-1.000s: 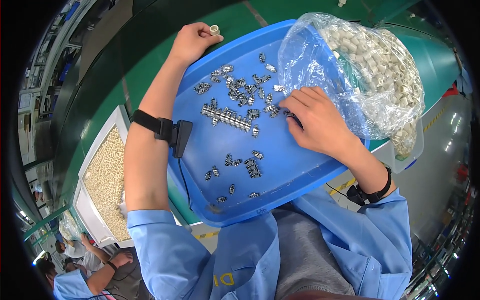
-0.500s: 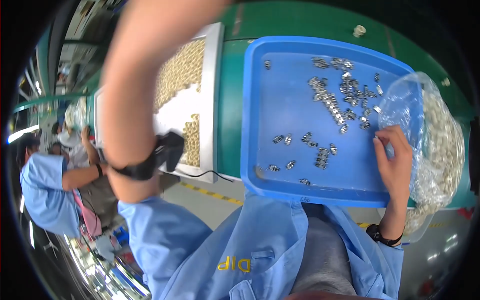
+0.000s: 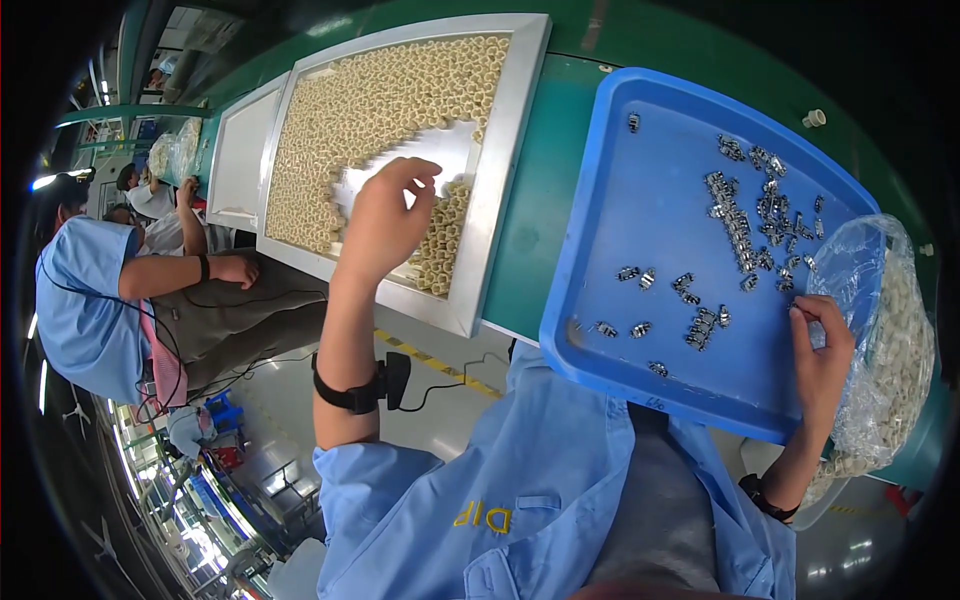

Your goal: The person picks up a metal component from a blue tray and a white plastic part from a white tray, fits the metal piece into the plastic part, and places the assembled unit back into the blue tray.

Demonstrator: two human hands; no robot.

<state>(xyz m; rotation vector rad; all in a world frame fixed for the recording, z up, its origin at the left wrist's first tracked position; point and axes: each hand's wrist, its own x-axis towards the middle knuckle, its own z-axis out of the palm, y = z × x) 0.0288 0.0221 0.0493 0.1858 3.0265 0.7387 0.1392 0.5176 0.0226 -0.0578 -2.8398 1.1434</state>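
My left hand (image 3: 385,220) is over a shallow, pale-framed tray (image 3: 487,215) packed with small cream ring-like pieces (image 3: 390,95). Its fingers are bent and thumb and forefinger come together; whether a small piece sits between them I cannot make out. Beneath the hand a patch of white tray bottom (image 3: 368,180) shows. To the right, my right hand (image 3: 825,355) hangs at the right side of a blue plastic tray (image 3: 570,290), with thumb and forefinger pinched together. Anything between these fingertips is too small to name. Small shiny metal parts (image 3: 735,225) lie scattered and in rows in the blue tray.
A clear plastic bag (image 3: 885,350) of cream pieces leans over the blue tray's right edge. Single cream pieces (image 3: 815,118) lie on the green table (image 3: 640,40). Another framed tray (image 3: 245,155) stands further left. A co-worker (image 3: 100,300) in blue sits at the left.
My left hand, out of sight with its arm blurred across the view, now shows over the framed tray. The view has swung left. My right hand stays by the blue tray's right side, pinched.
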